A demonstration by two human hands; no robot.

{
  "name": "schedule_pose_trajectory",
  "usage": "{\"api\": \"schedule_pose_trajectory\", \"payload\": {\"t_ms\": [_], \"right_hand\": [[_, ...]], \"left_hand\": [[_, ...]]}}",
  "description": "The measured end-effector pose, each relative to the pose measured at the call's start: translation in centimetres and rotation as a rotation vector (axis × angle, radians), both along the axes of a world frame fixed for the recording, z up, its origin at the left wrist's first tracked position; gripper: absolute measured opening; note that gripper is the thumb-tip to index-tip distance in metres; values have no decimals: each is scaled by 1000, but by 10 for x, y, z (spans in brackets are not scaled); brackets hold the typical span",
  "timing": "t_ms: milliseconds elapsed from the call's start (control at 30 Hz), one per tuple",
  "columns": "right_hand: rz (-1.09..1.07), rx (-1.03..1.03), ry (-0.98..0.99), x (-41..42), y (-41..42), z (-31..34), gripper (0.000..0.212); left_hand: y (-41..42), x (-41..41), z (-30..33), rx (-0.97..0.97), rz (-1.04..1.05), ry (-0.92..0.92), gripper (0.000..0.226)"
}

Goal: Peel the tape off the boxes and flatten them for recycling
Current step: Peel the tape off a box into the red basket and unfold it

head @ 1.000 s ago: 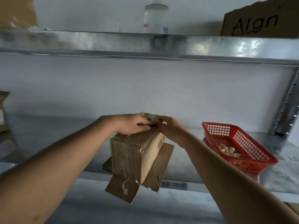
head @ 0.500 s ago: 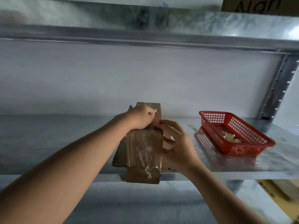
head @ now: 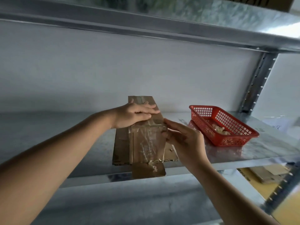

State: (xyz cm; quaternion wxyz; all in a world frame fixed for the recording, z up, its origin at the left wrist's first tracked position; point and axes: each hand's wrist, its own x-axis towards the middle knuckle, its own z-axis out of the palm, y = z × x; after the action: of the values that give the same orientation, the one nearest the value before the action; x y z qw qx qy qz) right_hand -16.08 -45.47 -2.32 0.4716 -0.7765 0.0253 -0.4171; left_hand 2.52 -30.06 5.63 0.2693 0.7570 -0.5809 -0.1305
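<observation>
Your left hand (head: 134,115) presses flat, fingers straight, pinning the flattened box (head: 142,135) on the shelf (head: 243,150); right hand (head: 183,140) at 3 o'clock, fingers loosely spread, steadies its edge.

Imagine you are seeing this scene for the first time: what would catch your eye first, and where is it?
Two hands work on a flattened cardboard box lying mid-shelf: the left hand presses flat on its far part, the right hand touches its right edge. Shiny clear tape still covers its middle. To the right on the metal shelf stands a bright red basket.
</observation>
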Motion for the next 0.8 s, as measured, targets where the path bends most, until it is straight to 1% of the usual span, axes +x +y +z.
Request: {"api": "schedule_pose_trajectory", "payload": {"t_ms": [67, 167, 233, 267, 333, 367, 433, 467, 500, 567, 733, 767, 800], "right_hand": [[21, 56, -26, 1, 2, -3, 45], [50, 191, -84, 0, 1, -6, 34], [47, 214, -109, -3, 0, -5, 26], [22, 193, -109, -4, -1, -5, 24], [-59, 75, -106, -5, -2, -3, 21], [-105, -35, -117, -5, -4, -2, 18], [-179, -321, -144, -6, -10, -1, 10], [-197, -436, -147, -7, -13, 1, 10], [-202, -512, -137, -7, -16, 2, 16], [-190, -594, -85, -7, -19, 5, 27], [-113, -823, 30, -7, -24, 22, 37], [-104, -894, 50, -7, -27, 27, 37], [-100, -965, 70, -7, -29, 32, 29]], "left_hand": [[4, 4, 0, 30, -11, -20, 40], [3, 4, 4, 94, -12, -18, 41], [1, 4, 5, 113, -17, 1, 41], [1, 5, 5, 110, -18, 14, 40], [1, 6, 4, 97, -24, 30, 40], [1, 6, 3, 93, -28, 32, 40], [1, 6, 2, 87, -38, 40, 39], [1, 6, 2, 85, -42, 49, 39], [1, 6, 2, 85, -43, 57, 39], [0, 7, 2, 82, -42, 60, 39], [0, 6, 4, 69, -46, 42, 39], [0, 6, 5, 73, -45, 36, 39], [0, 6, 5, 76, -44, 32, 39]]}}
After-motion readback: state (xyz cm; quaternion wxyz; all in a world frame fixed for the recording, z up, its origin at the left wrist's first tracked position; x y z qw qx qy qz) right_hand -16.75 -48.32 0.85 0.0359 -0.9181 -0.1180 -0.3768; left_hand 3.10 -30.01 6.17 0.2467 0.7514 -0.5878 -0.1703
